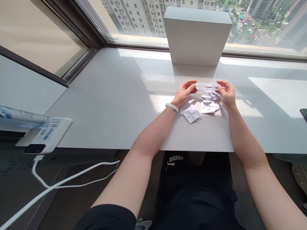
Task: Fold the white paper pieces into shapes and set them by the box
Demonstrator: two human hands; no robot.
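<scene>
A folded white paper strip (206,87) is stretched level between my two hands. My left hand (185,92) pinches its left end, and my right hand (225,93) pinches its right end. Just below and behind the strip lies a loose pile of folded white papers (209,107), with my right hand close beside it. To the left of that pile, a small stack of folded paper squares (191,114) rests on the speckled counter. My left wrist wears a white band (172,107).
A large pale box (198,40) stands upright by the window. At the left counter edge sits a white device (51,134) with a white cable (64,182). A dark object (304,114) shows at the right edge. The counter (107,105) has a front edge near my forearms.
</scene>
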